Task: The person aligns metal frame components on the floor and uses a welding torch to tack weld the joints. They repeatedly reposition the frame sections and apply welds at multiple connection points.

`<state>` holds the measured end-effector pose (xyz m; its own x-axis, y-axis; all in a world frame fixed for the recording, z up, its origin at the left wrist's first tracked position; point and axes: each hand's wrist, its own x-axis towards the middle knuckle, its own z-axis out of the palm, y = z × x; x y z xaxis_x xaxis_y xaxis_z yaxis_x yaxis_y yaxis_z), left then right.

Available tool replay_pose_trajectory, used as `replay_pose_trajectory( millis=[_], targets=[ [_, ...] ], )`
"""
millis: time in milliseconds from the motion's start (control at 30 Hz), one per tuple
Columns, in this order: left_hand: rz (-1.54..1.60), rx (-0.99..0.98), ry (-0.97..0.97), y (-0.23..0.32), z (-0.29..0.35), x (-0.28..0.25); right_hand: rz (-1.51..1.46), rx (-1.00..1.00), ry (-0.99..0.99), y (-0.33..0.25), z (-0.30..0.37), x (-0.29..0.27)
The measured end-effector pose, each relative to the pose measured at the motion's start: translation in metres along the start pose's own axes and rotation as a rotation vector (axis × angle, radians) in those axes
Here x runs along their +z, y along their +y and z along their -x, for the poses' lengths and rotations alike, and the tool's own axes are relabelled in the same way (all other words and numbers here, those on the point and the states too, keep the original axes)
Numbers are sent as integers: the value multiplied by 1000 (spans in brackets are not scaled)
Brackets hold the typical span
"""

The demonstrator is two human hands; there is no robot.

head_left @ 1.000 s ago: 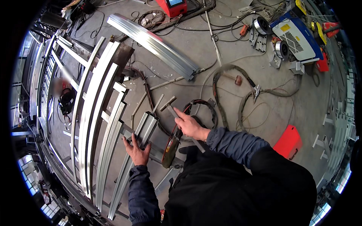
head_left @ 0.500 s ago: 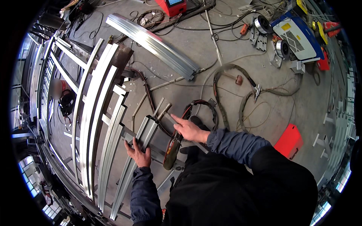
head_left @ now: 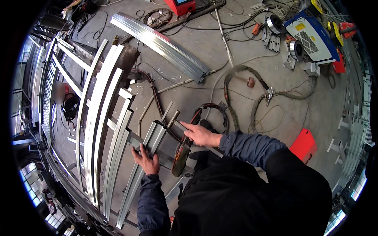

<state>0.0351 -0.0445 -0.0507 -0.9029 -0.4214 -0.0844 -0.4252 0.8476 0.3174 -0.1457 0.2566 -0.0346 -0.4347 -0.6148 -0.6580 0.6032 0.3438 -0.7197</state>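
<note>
A short silver metal channel piece (head_left: 154, 135) lies across the curved metal frame (head_left: 103, 118). My left hand (head_left: 145, 159) rests flat on the piece's lower end, fingers spread. My right hand (head_left: 200, 134) reaches over from the right and presses fingertips onto a grey metal bar (head_left: 178, 126) next to the channel piece's upper end. Just below my right hand hangs a worn brown welding glove or tool (head_left: 180, 157). Neither hand wraps around anything.
A long curved silver profile (head_left: 161, 44) lies on the concrete floor above. Thick hoses and cables (head_left: 240, 84) coil to the right. A blue-and-white welding machine (head_left: 311, 37) sits top right, a red box (head_left: 303, 143) at right, and a red unit (head_left: 182, 5) at top.
My left hand has shifted slightly down along the channel piece. My right hand has moved left from pointing in the air and now touches the bar beside the piece.
</note>
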Motion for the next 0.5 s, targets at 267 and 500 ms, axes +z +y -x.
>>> replay_pose_trajectory(
  millis=[267,500],
  targets=[
    [-14,10,15,-5,1,4,103,-85,13,10,-11,-1],
    [-16,-2,9,-3,1,4,170,-126,38,11,-14,-2]
  ],
)
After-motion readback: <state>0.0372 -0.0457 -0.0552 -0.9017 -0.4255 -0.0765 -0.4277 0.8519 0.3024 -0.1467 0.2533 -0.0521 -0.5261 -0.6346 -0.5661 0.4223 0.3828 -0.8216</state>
